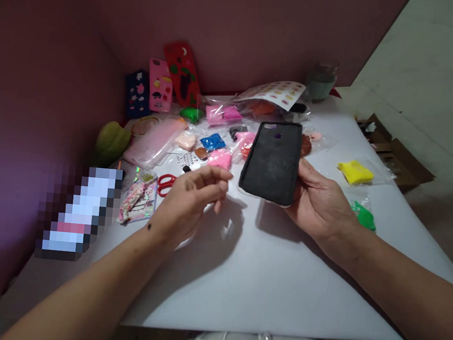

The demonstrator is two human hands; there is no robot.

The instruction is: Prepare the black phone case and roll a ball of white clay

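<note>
My right hand (322,202) grips a phone case (273,161) by its right edge, holding it tilted above the white table. A matte black layer covers its face, with a clear rim showing along the bottom and cut-outs near the top. To the left of the case, my left hand (192,201) hovers with loosely bent fingers, the thumb apart from them and nothing visibly held. Red scissors (165,185) lie just beyond the left wrist. Close behind the left fingertips is a pink clay packet (220,159).
Decorated phone cases, one red (183,76), lean at the back wall. Several clay packets, including a blue one (213,142) and a yellow one (355,172), lie about. A clear case (155,142), a green fruit (112,141), a blurred-out screen (84,210) and a glass jar (321,82) also stand or lie around.
</note>
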